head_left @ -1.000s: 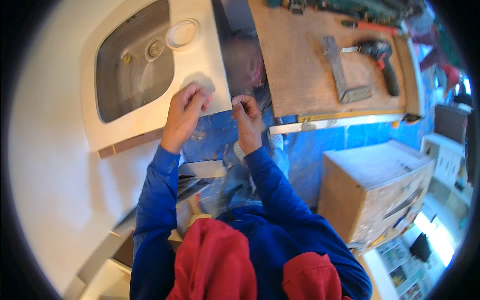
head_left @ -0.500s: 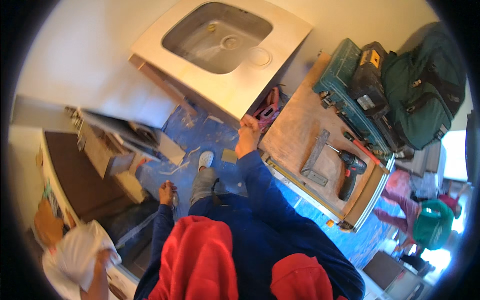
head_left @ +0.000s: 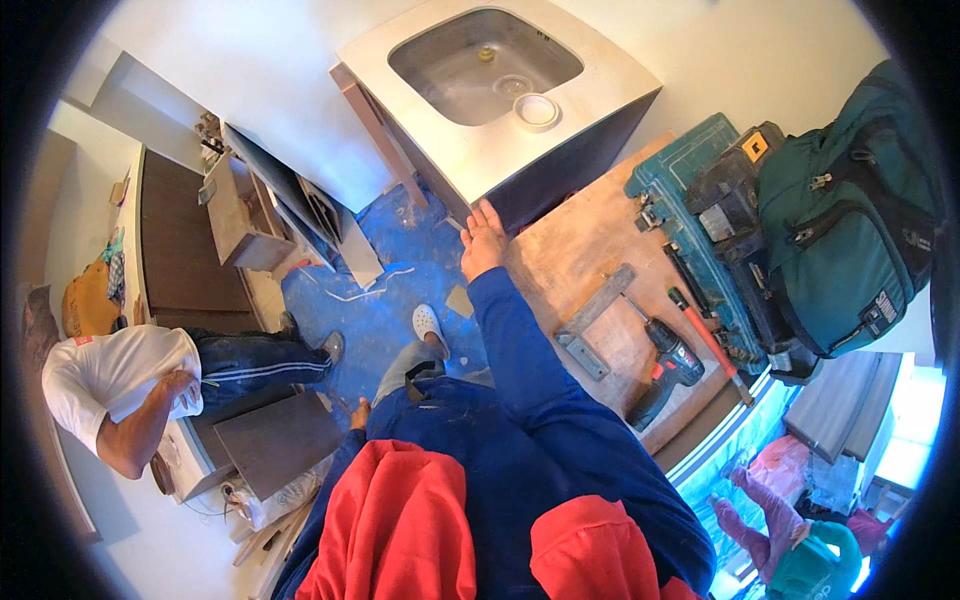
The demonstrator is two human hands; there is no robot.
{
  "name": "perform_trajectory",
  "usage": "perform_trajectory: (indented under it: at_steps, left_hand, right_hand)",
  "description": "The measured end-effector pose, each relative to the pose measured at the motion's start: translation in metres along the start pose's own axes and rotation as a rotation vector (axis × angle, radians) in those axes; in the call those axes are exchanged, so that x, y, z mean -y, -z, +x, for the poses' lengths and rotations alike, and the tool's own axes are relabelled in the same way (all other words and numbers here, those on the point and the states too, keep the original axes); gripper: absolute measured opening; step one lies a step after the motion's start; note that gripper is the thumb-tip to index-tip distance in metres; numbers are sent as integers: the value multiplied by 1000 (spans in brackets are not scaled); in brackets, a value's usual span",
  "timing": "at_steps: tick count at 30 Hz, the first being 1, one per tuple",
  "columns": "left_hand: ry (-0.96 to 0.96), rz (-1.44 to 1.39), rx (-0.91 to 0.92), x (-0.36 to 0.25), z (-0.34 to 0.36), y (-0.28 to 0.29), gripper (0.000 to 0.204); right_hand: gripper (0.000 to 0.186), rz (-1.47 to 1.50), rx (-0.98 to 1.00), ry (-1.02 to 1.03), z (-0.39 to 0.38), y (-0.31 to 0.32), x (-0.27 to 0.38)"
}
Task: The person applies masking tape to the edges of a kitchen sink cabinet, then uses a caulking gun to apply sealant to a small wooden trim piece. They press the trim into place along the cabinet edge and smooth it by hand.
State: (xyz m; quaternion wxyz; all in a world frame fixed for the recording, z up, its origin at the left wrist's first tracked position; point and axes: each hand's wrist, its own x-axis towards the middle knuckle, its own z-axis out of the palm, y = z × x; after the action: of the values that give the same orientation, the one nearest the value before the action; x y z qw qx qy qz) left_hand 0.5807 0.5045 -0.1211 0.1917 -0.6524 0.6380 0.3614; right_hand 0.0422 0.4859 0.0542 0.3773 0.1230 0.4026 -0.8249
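Observation:
My right hand (head_left: 484,242) reaches to the near corner of the cream countertop (head_left: 470,160) with fingers extended and apart; whether it touches cannot be told. A stainless sink (head_left: 440,75) is set in the top, beside a white ring-shaped item (head_left: 536,110). My left hand (head_left: 360,415) hangs low by my body, small and partly hidden, its finger shape unclear. To the right, a wooden board (head_left: 570,250) carries a metal square (head_left: 580,350), a cordless drill (head_left: 665,365) and a red-handled tool (head_left: 712,340).
A co-worker (head_left: 130,395) in a white top stands left near cabinet pieces (head_left: 245,225). Blue floor covering (head_left: 375,290) lies below. Tool cases (head_left: 680,180) and a green bag (head_left: 840,230) sit right; another person (head_left: 810,550) is at lower right.
My view has widened and swung, shifting the sink up. My left hand has dropped from the countertop to my side, my right hand's fingers have straightened, and the co-worker shows more fully.

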Motion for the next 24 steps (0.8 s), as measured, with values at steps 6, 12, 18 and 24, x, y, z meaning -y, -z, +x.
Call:
perform_trajectory:
  at_steps: [6, 12, 18, 24]
  left_hand:
    - [61, -17, -7, -8, -14, -5, 88]
    - [20, 49, -36, -12, -18, -6, 89]
    - [92, -37, -42, -17, -29, -8, 93]
    - [129, -78, 5, -11, -30, -16, 97]
  right_hand:
    - [61, -3, 30, -39, 6, 4, 3]
    - [64, 8, 41, -57, 7, 8, 5]
    - [66, -61, 56, -48, 4, 7, 9]
    - [65, -32, 135, 16, 12, 14, 8]
